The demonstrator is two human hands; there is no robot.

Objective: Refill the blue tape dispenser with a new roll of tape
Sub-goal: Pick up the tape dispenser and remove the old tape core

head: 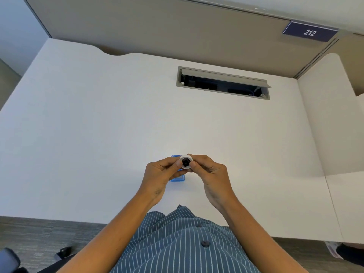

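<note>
Both hands hold a small white tape roll (186, 157) with a black hub in its centre, raised above the white desk. My left hand (162, 175) pinches its left side with thumb and fingers. My right hand (209, 170) pinches its right side. The blue tape dispenser (178, 178) lies on the desk right under my hands. My left hand covers most of the dispenser, so only its blue near end and a far corner show.
An open cable hatch (223, 82) is cut into the white desk (98, 125) at the back. A beige partition with a "212" sign (310, 32) stands behind. A white side panel (319, 115) borders the right. Chair parts (63, 252) sit low left.
</note>
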